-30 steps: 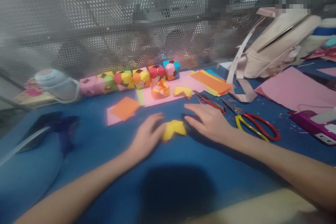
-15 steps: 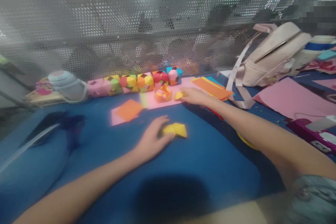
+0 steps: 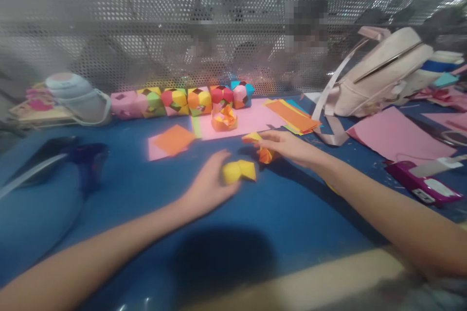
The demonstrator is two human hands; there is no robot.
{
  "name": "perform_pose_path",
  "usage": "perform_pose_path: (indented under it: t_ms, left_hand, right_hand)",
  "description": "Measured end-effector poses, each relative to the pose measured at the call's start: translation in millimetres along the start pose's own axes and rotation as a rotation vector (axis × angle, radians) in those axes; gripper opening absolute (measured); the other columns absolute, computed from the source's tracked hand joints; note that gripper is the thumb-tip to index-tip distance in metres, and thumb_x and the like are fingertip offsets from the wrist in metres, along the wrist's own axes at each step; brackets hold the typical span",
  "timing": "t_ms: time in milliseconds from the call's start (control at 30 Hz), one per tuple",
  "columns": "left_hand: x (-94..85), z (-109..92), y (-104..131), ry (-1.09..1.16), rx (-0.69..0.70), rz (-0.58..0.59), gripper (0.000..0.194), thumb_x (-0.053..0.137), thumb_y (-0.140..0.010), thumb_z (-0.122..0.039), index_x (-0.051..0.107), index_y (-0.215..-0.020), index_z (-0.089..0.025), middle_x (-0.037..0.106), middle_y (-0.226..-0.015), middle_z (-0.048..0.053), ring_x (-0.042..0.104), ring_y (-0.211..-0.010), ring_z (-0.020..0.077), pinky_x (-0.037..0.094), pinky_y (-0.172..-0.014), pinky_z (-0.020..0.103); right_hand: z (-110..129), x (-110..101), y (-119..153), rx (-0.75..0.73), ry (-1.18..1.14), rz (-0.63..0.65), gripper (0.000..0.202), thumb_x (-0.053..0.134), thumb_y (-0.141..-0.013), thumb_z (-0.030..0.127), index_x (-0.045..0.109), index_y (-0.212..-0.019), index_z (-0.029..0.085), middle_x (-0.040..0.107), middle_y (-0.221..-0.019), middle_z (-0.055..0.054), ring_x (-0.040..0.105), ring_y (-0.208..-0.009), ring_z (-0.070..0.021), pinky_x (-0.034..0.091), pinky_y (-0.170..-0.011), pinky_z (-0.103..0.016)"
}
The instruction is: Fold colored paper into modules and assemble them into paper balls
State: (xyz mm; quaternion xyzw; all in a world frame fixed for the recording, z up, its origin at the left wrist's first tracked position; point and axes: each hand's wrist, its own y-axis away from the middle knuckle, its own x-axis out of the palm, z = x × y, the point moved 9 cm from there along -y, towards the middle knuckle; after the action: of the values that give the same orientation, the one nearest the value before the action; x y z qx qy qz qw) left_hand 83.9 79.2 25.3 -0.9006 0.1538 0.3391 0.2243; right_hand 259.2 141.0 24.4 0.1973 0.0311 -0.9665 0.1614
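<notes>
Has folded matte paper at both hands: a faceted yellow piece (image 3: 241, 170) in the crook of the left hand (image 3: 211, 177), a pointed yellow-and-orange piece (image 3: 251, 138) at the fingertips of the right hand (image 3: 292, 146). Faces, beyond the fingers, a row of boxy, many-coloured paper shapes (image 3: 199, 102) (pink at the left end, blue at the right), with a ruffled orange paper ring (image 3: 224, 120) nearer the fingers. Has flat square sheets (image 3: 177, 139) beyond the left fingers and a fan of long strips (image 3: 292, 115) past the right ones. Stretches both hands forward and inward over the smooth blue surface (image 3: 153, 182), the right slightly farther ahead. Curves the left fingers into a loose C, thumb against the yellow piece; cannot tell whether gripping it. Pinches the yellow-and-orange piece between right thumb and fingers.
</notes>
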Motion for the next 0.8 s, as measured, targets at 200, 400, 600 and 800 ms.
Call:
perform_pose_path:
  t_ms: [200,400,600,800]
  left_hand:
    - [11.3,-2.8,0.4,-0.079,0.087,0.102,0.056,0.051,-0.076,-0.009,0.043,-0.131,-0.013,0.045,-0.141,0.02,0.04,-0.135,0.0286,0.035,-0.111,0.05]
    - [6.9,-4.6,-7.4,-0.075,0.12,0.118,0.051,0.041,-0.073,0.0,0.052,-0.121,-0.015,0.049,-0.139,0.015,0.048,-0.129,0.0251,0.042,-0.107,0.046]
    - [4.1,7.8,-14.3,0.005,0.099,0.119,0.052,0.038,-0.074,-0.001,0.051,-0.121,-0.016,0.039,-0.147,0.013,0.036,-0.137,0.0225,0.032,-0.113,0.048]
    - [-4.4,25.6,-16.5,0.04,-0.024,-0.001,0.052,0.042,-0.074,-0.005,0.046,-0.125,-0.018,0.04,-0.146,0.012,0.037,-0.136,0.0222,0.03,-0.114,0.047]
  right_hand:
    - [4.6,-9.5,21.2,-0.11,0.206,-0.166,0.035,0.054,-0.088,0.041,0.061,-0.114,0.018,0.069,-0.107,-0.01,0.068,-0.091,-0.0226,0.057,-0.077,-0.039]
    - [71.5,6.3,65.5,-0.596,0.79,-0.314,0.025,0.05,-0.092,0.028,0.061,-0.112,0.017,0.069,-0.108,-0.011,0.063,-0.1,-0.025,0.049,-0.091,-0.044]
    - [71.6,63.2,77.1,-0.804,1.08,-0.125,0.016,0.053,-0.091,0.018,0.064,-0.1,0.012,0.071,-0.089,-0.01,0.062,-0.078,-0.023,0.042,-0.065,-0.035]
    - [68.3,80.4,75.6,-0.82,0.97,-0.201,0.015,0.05,-0.092,0.018,0.065,-0.092,0.013,0.071,-0.084,-0.007,0.063,-0.077,-0.0201,0.038,-0.064,-0.033]
